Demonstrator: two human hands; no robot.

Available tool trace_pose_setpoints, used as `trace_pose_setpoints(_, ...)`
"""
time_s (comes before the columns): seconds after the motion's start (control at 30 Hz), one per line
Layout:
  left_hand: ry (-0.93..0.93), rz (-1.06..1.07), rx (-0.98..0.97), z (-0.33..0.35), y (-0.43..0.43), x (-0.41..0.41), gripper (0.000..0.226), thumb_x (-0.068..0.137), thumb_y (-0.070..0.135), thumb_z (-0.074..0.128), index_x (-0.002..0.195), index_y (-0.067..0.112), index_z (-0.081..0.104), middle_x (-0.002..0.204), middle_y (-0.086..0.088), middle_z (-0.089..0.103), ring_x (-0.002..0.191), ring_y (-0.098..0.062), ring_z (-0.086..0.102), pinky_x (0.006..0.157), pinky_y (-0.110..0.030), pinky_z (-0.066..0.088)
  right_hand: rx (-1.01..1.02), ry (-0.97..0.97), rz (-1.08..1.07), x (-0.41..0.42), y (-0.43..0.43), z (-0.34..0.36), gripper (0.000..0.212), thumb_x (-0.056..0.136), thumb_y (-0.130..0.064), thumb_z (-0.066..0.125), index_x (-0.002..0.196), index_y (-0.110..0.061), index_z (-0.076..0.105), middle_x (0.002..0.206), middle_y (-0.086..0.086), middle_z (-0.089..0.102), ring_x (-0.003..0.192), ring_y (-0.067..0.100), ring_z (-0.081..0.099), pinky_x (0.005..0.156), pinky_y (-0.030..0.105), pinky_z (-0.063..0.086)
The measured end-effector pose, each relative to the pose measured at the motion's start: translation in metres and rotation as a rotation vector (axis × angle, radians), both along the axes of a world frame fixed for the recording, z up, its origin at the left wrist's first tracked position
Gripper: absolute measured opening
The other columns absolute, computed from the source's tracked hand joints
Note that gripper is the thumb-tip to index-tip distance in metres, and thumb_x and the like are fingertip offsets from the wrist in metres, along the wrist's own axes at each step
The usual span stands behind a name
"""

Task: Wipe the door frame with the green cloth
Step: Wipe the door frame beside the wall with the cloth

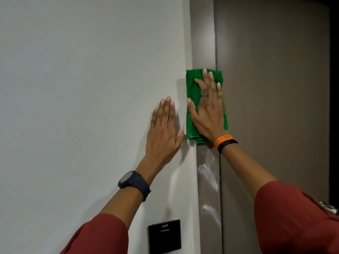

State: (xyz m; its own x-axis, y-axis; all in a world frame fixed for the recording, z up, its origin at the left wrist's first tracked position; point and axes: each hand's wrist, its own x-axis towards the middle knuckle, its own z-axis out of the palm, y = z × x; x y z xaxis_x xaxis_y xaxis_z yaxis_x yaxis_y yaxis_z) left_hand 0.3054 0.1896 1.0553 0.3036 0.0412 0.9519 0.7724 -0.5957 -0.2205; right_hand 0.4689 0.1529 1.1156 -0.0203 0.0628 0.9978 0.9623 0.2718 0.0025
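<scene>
A folded green cloth (190,88) lies flat against the brown door frame (202,33), a vertical strip between the pale wall and the door. My right hand (208,110) presses the cloth onto the frame with its palm, fingers spread and pointing up. My left hand (164,129) rests flat on the wall just left of the frame, fingers together, holding nothing. Wet, shiny smears show on the frame below the cloth.
The brown door (275,88) fills the right side, with a metal handle (329,207) at the lower right edge. A black card-reader panel (164,236) is mounted on the pale wall (82,88) below my left arm.
</scene>
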Motion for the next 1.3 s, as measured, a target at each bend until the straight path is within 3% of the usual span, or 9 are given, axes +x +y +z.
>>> trace_pose_setpoints(0.17,0.013,0.076,0.09,0.001,0.014,0.008,0.068,0.107,0.031,0.032,0.161,-0.007,0.017,0.17,-0.026,0.017,0.16,-0.036,0.014,0.132,-0.049,0.012,-0.002,-0.054,-0.091,0.008,0.002,0.016,0.076,0.1,-0.034,0.048,0.164,-0.008,0.016,0.174,0.013,0.014,0.162,0.027,0.009,0.133,0.049,0.005)
trace_pose_setpoints(0.33,0.029,0.149,0.113,-0.005,0.017,0.012,0.067,0.106,0.027,0.034,0.161,-0.007,0.017,0.171,-0.026,0.015,0.16,-0.037,0.013,0.131,-0.052,0.015,-0.001,-0.059,-0.091,0.01,0.005,-0.005,0.078,0.099,-0.036,0.047,0.164,-0.007,0.015,0.174,0.013,0.014,0.162,0.026,0.01,0.133,0.051,0.007)
trace_pose_setpoints(0.67,0.044,0.185,0.069,-0.071,0.015,0.01,0.069,0.104,0.025,0.037,0.162,-0.005,0.014,0.172,-0.023,0.011,0.161,-0.035,0.01,0.132,-0.049,0.008,-0.188,-0.016,-0.042,0.015,-0.007,-0.175,0.085,0.095,-0.041,0.045,0.166,-0.013,0.006,0.176,0.007,0.001,0.163,0.022,0.0,0.133,0.047,-0.005)
trace_pose_setpoints(0.87,0.077,0.208,0.017,-0.118,0.014,0.013,0.07,0.105,0.027,0.034,0.163,-0.003,0.011,0.174,-0.02,0.007,0.161,-0.034,0.006,0.132,-0.046,0.001,-0.232,0.003,-0.148,0.015,-0.001,-0.252,0.085,0.098,-0.042,0.044,0.165,-0.015,0.001,0.176,0.006,-0.004,0.163,0.025,0.003,0.133,0.047,-0.006)
trace_pose_setpoints(1.1,0.119,0.257,0.021,-0.127,0.013,0.014,0.07,0.105,0.03,0.031,0.164,-0.002,0.008,0.174,-0.019,0.004,0.162,-0.032,0.003,0.132,-0.047,-0.001,-0.152,-0.025,-0.107,0.017,0.006,-0.232,0.087,0.097,-0.044,0.046,0.165,-0.016,0.0,0.175,0.005,-0.004,0.162,0.023,0.001,0.133,0.046,-0.007)
trace_pose_setpoints(1.2,0.118,0.242,0.023,-0.111,0.013,0.017,0.07,0.107,0.032,0.029,0.164,-0.002,0.007,0.174,-0.02,0.003,0.162,-0.033,0.003,0.132,-0.048,0.003,-0.102,-0.049,-0.103,0.02,0.008,-0.168,0.085,0.097,-0.045,0.046,0.165,-0.01,0.008,0.174,0.013,0.007,0.162,0.024,-0.001,0.133,0.048,-0.005)
trace_pose_setpoints(1.3,0.104,0.231,0.032,-0.099,0.014,0.02,0.069,0.108,0.031,0.03,0.163,-0.004,0.009,0.173,-0.022,0.006,0.161,-0.035,0.005,0.132,-0.05,0.006,-0.054,-0.042,-0.11,0.02,0.011,-0.105,0.084,0.095,-0.044,0.05,0.163,-0.005,0.017,0.173,0.017,0.016,0.162,0.029,0.009,0.133,0.053,0.003)
